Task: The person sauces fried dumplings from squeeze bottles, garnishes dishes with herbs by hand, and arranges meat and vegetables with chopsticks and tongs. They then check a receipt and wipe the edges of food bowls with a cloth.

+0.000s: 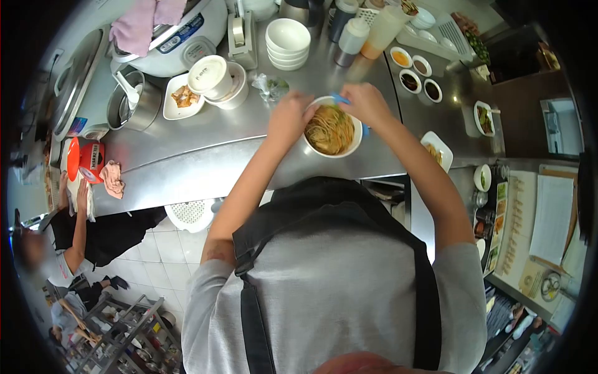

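Note:
A white bowl [355,142] of noodles with thin orange and green strips stands near the counter's front edge. My left hand [290,116] is at its left rim, thumb over the edge; its fingertips are blurred, so I cannot tell whether they grip anything. Across the bowl's far right rim, my right hand [367,103] has its fingers closed around a small blue thing [340,98] of a kind I cannot make out. More blue shows beside the bowl's right side, below that wrist. A clear plastic bag [270,88] with something green lies left of my left hand.
Stacked white bowls [288,37], sauce bottles [352,42] and lidded tubs [209,77] line the back. A dish of food [184,98] and a metal pot [134,103] stand left. Small sauce bowls [410,81] sit right. A co-worker [71,234] works at far left.

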Demonstrator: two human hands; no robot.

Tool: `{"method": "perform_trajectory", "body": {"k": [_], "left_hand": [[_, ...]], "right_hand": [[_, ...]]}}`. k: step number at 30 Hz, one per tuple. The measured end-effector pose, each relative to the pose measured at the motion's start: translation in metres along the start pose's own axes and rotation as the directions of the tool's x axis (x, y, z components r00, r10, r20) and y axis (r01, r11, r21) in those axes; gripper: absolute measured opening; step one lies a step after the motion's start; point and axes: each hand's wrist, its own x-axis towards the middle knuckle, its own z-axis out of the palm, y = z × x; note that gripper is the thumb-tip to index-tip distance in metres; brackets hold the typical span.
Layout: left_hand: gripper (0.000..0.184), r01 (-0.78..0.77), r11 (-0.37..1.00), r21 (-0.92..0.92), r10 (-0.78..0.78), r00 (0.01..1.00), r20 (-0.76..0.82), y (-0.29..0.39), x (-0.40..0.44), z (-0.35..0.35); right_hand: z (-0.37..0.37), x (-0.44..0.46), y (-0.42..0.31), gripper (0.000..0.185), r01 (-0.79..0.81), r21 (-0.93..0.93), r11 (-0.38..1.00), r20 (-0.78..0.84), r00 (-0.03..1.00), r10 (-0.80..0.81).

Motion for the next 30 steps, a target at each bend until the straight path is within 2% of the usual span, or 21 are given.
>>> {"method": "perform_trajectory", "body": {"k": [1,3,4,7,8,11,14,17,18,19,21,24,25,27,30], "left_hand": [[0.021,0.037,0.998,0.046,-0.040,0.996,0.077,0.000,0.009,0.005],[0.021,0.085,0.986,0.146,-0.115,0.971,0.210,-0.002,0.031,0.015],[0.020,0.084,0.992,0.092,-0.100,0.975,0.196,-0.009,0.035,0.015],[0.020,0.113,0.987,0.118,-0.134,0.974,0.183,-0.017,0.023,0.006],[0.020,0.145,0.983,0.115,-0.162,0.975,0.153,-0.020,0.016,0.000],[0.022,0.340,0.940,0.040,-0.339,0.912,0.231,-0.023,0.001,-0.013],[0.021,0.275,0.953,0.127,-0.303,0.879,0.368,0.000,0.013,-0.029],[0.023,0.004,0.999,0.052,-0.020,0.951,0.309,-0.008,0.035,0.011],[0.025,-0.045,0.990,0.132,0.012,0.970,0.242,-0.010,0.041,0.018],[0.026,-0.011,0.991,0.130,-0.020,0.972,0.235,-0.014,0.041,0.020],[0.026,0.052,0.991,0.125,-0.080,0.970,0.229,-0.022,0.038,0.013],[0.023,0.341,0.936,0.087,-0.352,0.914,0.201,-0.025,0.018,-0.006],[0.024,0.366,0.928,0.076,-0.373,0.890,0.264,-0.024,0.014,-0.013],[0.025,0.422,0.904,0.062,-0.413,0.828,0.379,-0.022,0.011,-0.027],[0.023,0.165,0.986,0.005,-0.156,0.917,0.367,-0.011,0.029,-0.018]], "right_hand": [[0.005,0.009,-0.003,0.025,0.074,-0.003,0.997,-0.071,0.995,-0.074],[0.009,0.019,-0.006,0.026,0.101,0.036,0.994,-0.096,0.991,-0.097],[0.007,0.020,-0.004,0.027,0.115,0.053,0.992,-0.109,0.988,-0.109],[-0.007,-0.001,0.008,0.026,-0.220,0.075,0.973,0.058,0.975,0.216],[-0.008,-0.015,0.010,0.027,-0.231,0.108,0.967,0.045,0.973,0.228],[-0.014,-0.041,0.007,0.027,-0.248,0.183,0.951,0.013,0.968,0.250],[-0.011,-0.039,-0.001,0.028,-0.229,0.211,0.950,-0.011,0.972,0.236],[0.004,-0.005,0.001,0.028,-0.150,0.190,0.970,-0.081,0.982,0.168],[0.007,0.003,0.000,0.027,-0.138,0.181,0.974,-0.110,0.981,0.160],[0.009,0.008,0.000,0.026,-0.125,0.172,0.977,-0.139,0.979,0.150],[0.005,0.002,0.006,0.026,-0.202,0.179,0.963,-0.100,0.970,0.223],[-0.003,-0.029,0.008,0.025,-0.269,0.234,0.934,-0.034,0.958,0.284],[-0.005,-0.035,0.007,0.025,-0.281,0.258,0.924,-0.012,0.956,0.294],[-0.006,-0.032,0.007,0.025,-0.250,0.193,0.949,0.015,0.968,0.252],[-0.002,-0.016,0.001,0.026,-0.157,0.142,0.977,-0.004,0.987,0.159]]}}
